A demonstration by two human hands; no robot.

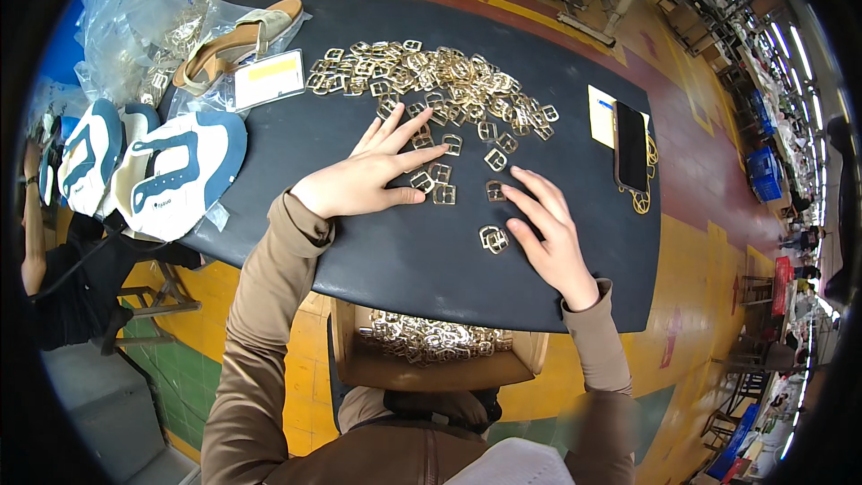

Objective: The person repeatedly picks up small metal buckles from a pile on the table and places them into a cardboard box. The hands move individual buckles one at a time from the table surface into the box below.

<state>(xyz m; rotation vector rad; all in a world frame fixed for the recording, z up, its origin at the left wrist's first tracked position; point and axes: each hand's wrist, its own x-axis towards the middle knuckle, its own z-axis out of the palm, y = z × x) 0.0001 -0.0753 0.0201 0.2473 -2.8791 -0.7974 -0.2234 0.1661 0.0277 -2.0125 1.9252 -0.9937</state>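
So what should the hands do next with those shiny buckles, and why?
Probably the right hand slides the two buckles beside it toward the table edge, because a box holding buckles waits just below, and both hands lie flat, holding nothing.

Bare table (395,256) is left open toward the near edge; the far side is blocked by heaped buckles (431,72), the right by a phone (630,145).

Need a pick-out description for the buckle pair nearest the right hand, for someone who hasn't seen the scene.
Start at the dark table. Skip the big heap of gold buckles at its far side and come toward the near edge, just left of the right hand. The buckle pair lies there alone, apart from the loose ones under the left hand.
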